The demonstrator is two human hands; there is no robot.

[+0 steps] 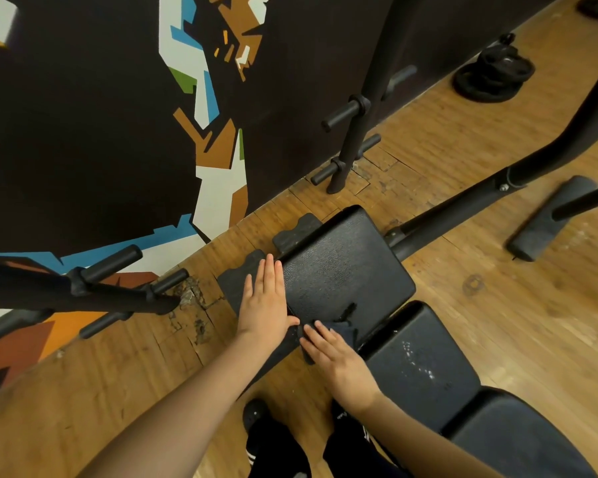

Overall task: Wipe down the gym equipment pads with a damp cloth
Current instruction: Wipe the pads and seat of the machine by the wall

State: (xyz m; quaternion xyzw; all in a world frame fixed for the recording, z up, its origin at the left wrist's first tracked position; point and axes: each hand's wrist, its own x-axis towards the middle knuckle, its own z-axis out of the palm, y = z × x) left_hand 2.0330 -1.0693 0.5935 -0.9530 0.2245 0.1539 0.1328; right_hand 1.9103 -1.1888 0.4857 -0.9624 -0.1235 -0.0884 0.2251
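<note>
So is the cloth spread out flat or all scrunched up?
Scrunched up. The dark cloth sits bunched on the pad, partly under the right hand, with a corner sticking up.

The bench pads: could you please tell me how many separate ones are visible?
3: the far pad beside the left hand, the middle pad right of the right hand, the near pad at bottom right, partly cropped.

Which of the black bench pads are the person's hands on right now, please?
The top pad, nearest the wall. The left hand lies flat along its edge; the right hand presses the dark cloth onto its near end. The other pads are untouched.
</note>
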